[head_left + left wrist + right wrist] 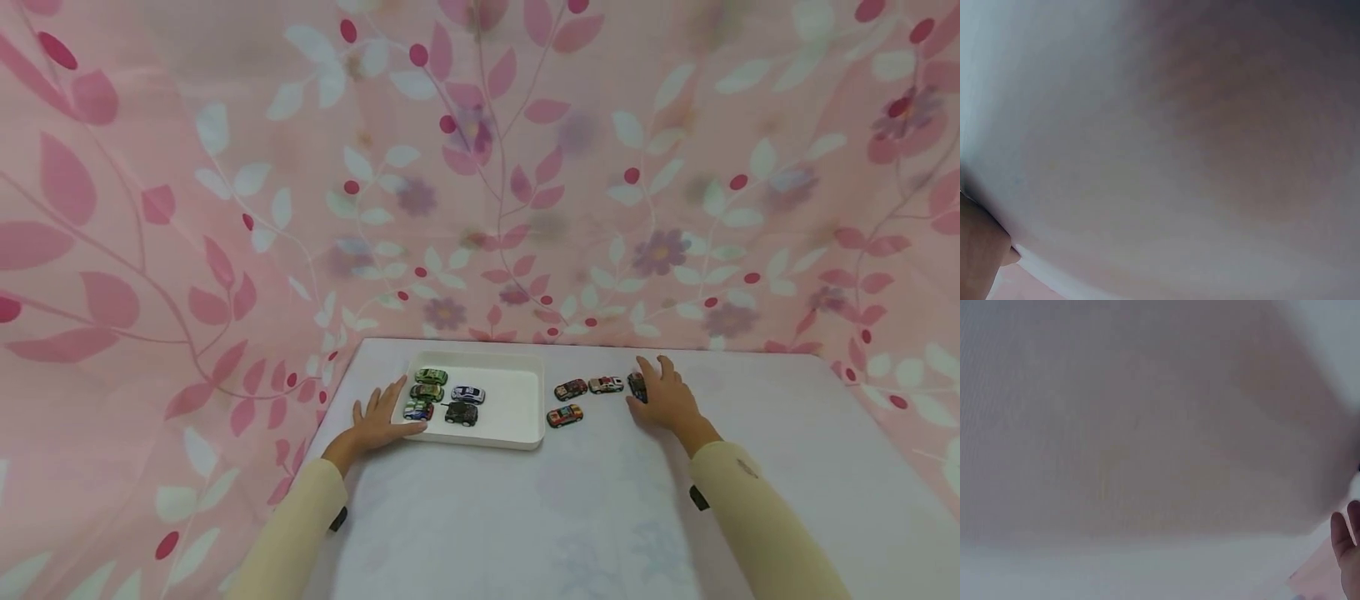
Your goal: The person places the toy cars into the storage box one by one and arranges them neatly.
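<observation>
A white tray stands on the table with several toy cars near its left end, among them a green car, a white-and-blue car and a black vehicle. My left hand lies at the tray's left side, fingers spread along it and thumb over the front left corner. To the right, my right hand reaches over a dark toy car and partly covers it. Its thumb is at the car's near end, and its extended fingers pass beyond the far end. Both wrist views show mostly blurred pale surface.
Between the tray and my right hand lie a dark red car, a white-and-red car and an orange car. A pink floral cloth hangs behind the white table, close to its back edge.
</observation>
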Demonstrator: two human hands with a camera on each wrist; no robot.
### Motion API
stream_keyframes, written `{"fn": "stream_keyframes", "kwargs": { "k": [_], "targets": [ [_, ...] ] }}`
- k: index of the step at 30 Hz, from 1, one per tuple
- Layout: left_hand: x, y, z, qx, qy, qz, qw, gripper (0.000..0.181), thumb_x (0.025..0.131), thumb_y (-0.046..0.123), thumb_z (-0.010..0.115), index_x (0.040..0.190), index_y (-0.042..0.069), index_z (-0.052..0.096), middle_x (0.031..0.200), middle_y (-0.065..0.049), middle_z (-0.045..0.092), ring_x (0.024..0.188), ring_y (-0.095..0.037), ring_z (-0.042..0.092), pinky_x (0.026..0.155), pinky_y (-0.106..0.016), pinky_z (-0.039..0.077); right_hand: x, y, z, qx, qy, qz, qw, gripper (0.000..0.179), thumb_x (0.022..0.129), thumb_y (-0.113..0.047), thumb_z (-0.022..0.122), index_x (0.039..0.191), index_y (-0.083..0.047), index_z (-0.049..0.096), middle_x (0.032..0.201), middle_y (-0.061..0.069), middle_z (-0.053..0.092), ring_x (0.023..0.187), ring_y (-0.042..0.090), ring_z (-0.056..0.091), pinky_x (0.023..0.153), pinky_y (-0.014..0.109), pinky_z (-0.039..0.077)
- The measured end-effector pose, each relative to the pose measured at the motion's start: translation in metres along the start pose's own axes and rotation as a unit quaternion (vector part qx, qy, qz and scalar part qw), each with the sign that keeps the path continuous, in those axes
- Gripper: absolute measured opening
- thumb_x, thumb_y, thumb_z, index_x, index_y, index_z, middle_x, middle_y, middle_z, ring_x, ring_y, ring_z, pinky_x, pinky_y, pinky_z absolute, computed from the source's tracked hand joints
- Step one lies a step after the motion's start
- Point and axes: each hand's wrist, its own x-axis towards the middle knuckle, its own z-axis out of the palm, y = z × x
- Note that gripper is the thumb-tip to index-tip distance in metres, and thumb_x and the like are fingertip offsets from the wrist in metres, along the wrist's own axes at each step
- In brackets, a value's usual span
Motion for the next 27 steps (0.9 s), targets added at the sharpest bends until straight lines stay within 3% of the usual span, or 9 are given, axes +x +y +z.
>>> {"fn": "stream_keyframes", "kwargs": {
  "k": [5, 10, 15, 19, 23, 27],
  "targets": [
    [-0.005, 0.005, -0.004, 0.003, -0.007, -0.001, 1.0000, 0.115, 0.076, 0.074, 0.065, 0.160, 0.027, 0.003, 0.166, -0.017, 0.006, 0.152, -0.044, -0.005, 0.111, -0.071, -0.014, 0.004, -0.003, 0.011, 0.061, -0.012, 0.018, 0.9979, 0.067, 0.088, -0.014, 0.052, 0.149, -0.001, 0.028, 0.140, 0.038, 0.030, 0.120, 0.056, 0.041, 0.094, 0.066, 0.042],
    [0.005, -0.002, 0.005, 0.008, -0.009, 0.000, 0.9999, 0.115, 0.076, 0.076, 0.064, 0.160, 0.030, 0.000, 0.167, -0.014, 0.005, 0.152, -0.042, -0.006, 0.111, -0.071, -0.014, 0.005, -0.001, 0.013, 0.038, -0.033, 0.020, 0.9985, 0.059, 0.084, -0.017, 0.055, 0.140, -0.003, 0.044, 0.141, 0.034, 0.032, 0.115, 0.052, 0.049, 0.090, 0.063, 0.046],
    [0.015, -0.015, 0.021, 0.019, 0.003, 0.003, 0.9998, 0.115, 0.074, 0.080, 0.061, 0.159, 0.036, -0.002, 0.168, -0.010, 0.006, 0.153, -0.040, -0.005, 0.112, -0.071, -0.014, 0.001, 0.009, 0.009, 0.049, -0.038, -0.013, 0.9980, 0.043, 0.087, -0.021, 0.064, 0.120, 0.006, 0.060, 0.131, 0.034, 0.048, 0.115, 0.049, 0.053, 0.100, 0.062, 0.043],
    [0.014, -0.015, 0.020, 0.015, 0.002, 0.004, 0.9999, 0.115, 0.074, 0.081, 0.060, 0.159, 0.036, -0.002, 0.167, -0.011, 0.006, 0.153, -0.040, -0.006, 0.111, -0.071, -0.015, -0.005, 0.012, 0.001, 0.065, -0.048, -0.064, 0.9946, 0.051, 0.087, -0.024, 0.071, 0.123, 0.010, 0.060, 0.131, 0.035, 0.052, 0.120, 0.051, 0.052, 0.101, 0.062, 0.042],
    [0.008, -0.009, 0.009, 0.014, 0.000, 0.000, 0.9999, 0.116, 0.074, 0.081, 0.060, 0.160, 0.033, -0.002, 0.167, -0.013, 0.005, 0.152, -0.041, -0.006, 0.111, -0.070, -0.015, -0.010, 0.009, -0.011, 0.075, -0.084, -0.117, 0.9867, 0.056, 0.079, -0.005, 0.068, 0.130, 0.014, 0.053, 0.135, 0.036, 0.051, 0.125, 0.053, 0.049, 0.104, 0.063, 0.040],
    [0.001, -0.002, 0.000, 0.007, -0.004, -0.004, 1.0000, 0.117, 0.073, 0.080, 0.061, 0.160, 0.030, 0.000, 0.167, -0.015, 0.005, 0.152, -0.042, -0.006, 0.111, -0.070, -0.017, -0.013, 0.000, -0.018, 0.059, -0.099, -0.154, 0.9814, 0.046, 0.077, 0.011, 0.059, 0.123, 0.011, 0.060, 0.127, 0.030, 0.060, 0.120, 0.049, 0.055, 0.103, 0.062, 0.041]
  ]
}}
